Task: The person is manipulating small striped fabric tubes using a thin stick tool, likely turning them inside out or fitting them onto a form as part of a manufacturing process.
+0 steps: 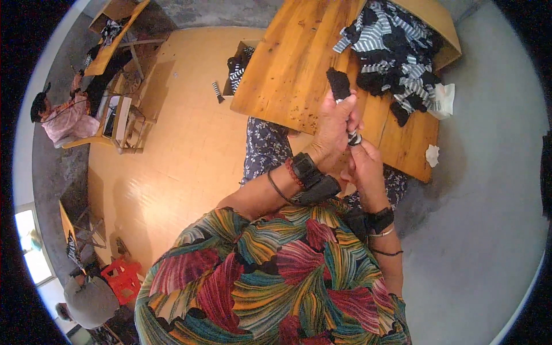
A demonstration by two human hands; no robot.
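A black, fuzzy knit piece with a pale striped part (340,85), sock-like in shape, runs through both my hands above the table's near edge. My left hand (334,123) is closed around its middle, with the black end sticking out past the fingers. Just below and to the right, my right hand (365,161) pinches a short black-and-white striped bit (354,138) that shows between the two hands. The rest of the piece is hidden by my fingers.
On the wooden table (293,57), a heap of striped and black knit pieces (397,52) spills from a cardboard box (451,34). A box of similar pieces (229,86) stands on the floor beside it. White scraps (432,155) lie right. Two other people sit at left, near a red crate (122,280).
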